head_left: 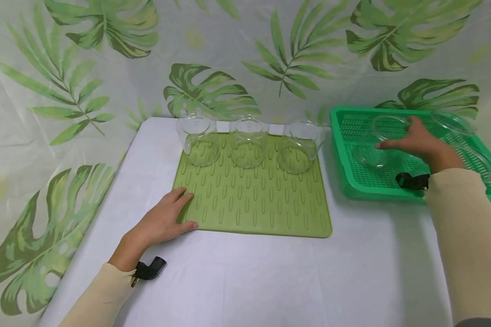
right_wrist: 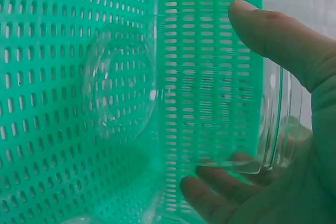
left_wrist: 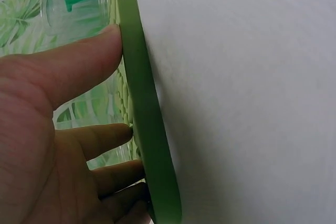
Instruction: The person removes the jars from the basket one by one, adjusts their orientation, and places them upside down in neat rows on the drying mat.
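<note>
My left hand (head_left: pixel 161 222) rests at the left front corner of a green ribbed mat (head_left: pixel 249 200). In the left wrist view its thumb (left_wrist: pixel 89 61) touches the mat's edge, and the other fingers lie spread over the top. Over a green plastic basket (head_left: pixel 348 184), my right hand (head_left: pixel 427 145) grips a clear glass cup (head_left: pixel 370 156). The right wrist view shows the thumb (right_wrist: pixel 278 35) along one side of the cup's wall and the fingers (right_wrist: pixel 215 187) round the other. The cup's round base (right_wrist: pixel 121 87) is toward the perforated basket floor.
Along the mat's back edge stand three clear glass cups: a left one (head_left: pixel 202 152), a middle one (head_left: pixel 247 152) and a right one (head_left: pixel 296 154). More clear glassware (head_left: pixel 454 122) lies in the basket's right part. Leaf-patterned cloth (head_left: pixel 294 59) hangs behind the white table (head_left: pixel 270 281).
</note>
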Available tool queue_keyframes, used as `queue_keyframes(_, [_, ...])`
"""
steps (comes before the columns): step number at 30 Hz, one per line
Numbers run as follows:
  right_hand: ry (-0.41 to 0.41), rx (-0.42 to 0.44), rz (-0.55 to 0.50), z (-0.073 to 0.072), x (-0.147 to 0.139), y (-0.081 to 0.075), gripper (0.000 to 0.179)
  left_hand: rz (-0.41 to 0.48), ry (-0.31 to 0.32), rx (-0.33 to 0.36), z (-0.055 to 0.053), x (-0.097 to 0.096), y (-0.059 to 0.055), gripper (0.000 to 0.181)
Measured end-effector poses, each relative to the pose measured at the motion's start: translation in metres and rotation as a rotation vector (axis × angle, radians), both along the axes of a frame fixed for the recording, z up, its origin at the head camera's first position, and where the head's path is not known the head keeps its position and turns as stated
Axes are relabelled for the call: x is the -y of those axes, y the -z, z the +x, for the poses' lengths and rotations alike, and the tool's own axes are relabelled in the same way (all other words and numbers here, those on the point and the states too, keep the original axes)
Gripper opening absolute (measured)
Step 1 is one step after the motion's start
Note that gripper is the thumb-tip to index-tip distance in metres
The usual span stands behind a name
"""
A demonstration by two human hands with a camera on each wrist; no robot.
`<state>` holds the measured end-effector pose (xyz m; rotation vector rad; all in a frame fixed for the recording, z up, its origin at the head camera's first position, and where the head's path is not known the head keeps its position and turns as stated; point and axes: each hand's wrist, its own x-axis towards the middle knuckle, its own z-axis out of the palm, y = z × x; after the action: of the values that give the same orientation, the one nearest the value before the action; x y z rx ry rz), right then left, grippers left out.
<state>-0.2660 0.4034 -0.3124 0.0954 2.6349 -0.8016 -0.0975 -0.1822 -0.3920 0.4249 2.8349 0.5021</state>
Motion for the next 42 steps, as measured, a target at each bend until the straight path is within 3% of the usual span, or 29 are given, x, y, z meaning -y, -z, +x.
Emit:
queue_keyframes(7, [0.021,0.037,-0.07,0.001,0.0,0.002,0.117,0.007,-0.006,0.007,0.0,0.0,-0.001,0.079])
queue_keyframes(14, [0.031,0.04,-0.05,0.003,0.003,-0.001,0.12,0.012,-0.002,0.003,0.0,0.001,0.001,0.08])
queue_keyframes(24, [0.076,-0.059,-0.044,0.004,0.003,0.0,0.119,0.025,0.003,-0.008,0.001,0.001,0.002,0.079])
queue_keyframes(35, [0.09,-0.204,-0.095,0.01,0.0,-0.03,0.106,0.02,0.0,-0.005,0.001,-0.001,0.002,0.079])
queue_keyframes(42, [0.152,-0.298,-0.131,0.015,0.014,-0.047,0.101,0.005,0.001,-0.001,0.002,0.0,0.001,0.079])
